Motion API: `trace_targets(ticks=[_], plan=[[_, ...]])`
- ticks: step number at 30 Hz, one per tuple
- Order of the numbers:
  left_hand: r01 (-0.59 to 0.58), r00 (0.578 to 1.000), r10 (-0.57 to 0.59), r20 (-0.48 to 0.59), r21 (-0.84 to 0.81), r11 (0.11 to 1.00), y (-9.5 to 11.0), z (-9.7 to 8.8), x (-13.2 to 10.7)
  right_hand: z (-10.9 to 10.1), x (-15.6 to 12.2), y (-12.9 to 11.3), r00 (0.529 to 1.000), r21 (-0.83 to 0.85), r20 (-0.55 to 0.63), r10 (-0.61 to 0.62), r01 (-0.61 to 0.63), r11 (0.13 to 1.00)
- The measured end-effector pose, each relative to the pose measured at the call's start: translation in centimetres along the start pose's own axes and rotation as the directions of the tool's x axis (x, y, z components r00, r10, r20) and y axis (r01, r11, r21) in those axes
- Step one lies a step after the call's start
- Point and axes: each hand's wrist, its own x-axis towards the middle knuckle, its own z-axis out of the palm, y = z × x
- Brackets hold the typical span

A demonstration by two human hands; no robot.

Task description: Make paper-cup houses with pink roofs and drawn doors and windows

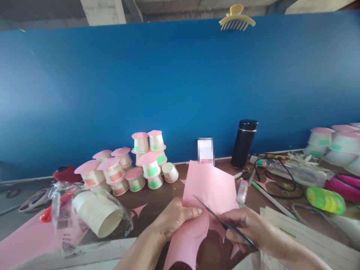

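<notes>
My left hand [174,219] pinches a sheet of pink paper [209,187] at its lower left, thumb on top. The sheet stands tilted up from the brown table [157,202]. My right hand [247,227] grips a pair of scissors [213,215], whose dark blades point up and left into the paper, along a curved cut. Pink offcuts [139,209] lie on the table nearby.
Several white paper cups with pink round tops [132,165] are piled at the left, more [334,144] at far right. A bagged sleeve of cups [95,213] lies front left. A black flask [244,143], cables, glue tubes, a green-yellow roll [326,199] and a blue wall [168,86] stand behind.
</notes>
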Motion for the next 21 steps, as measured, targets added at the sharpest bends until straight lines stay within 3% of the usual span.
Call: trace_targets(ticks=[9,21], plan=[[-0.007,1.0,0.007,0.0,0.001,1.0,0.32,0.05,-0.17,0.12,-0.24,-0.55,0.999,-0.04,-0.008,0.033,-0.033,0.999],[-0.001,1.0,0.0,0.006,0.016,1.0,0.34,-0.05,-0.22,-0.13,-0.26,-0.11,0.997,0.056,0.016,0.071,-0.072,0.996]])
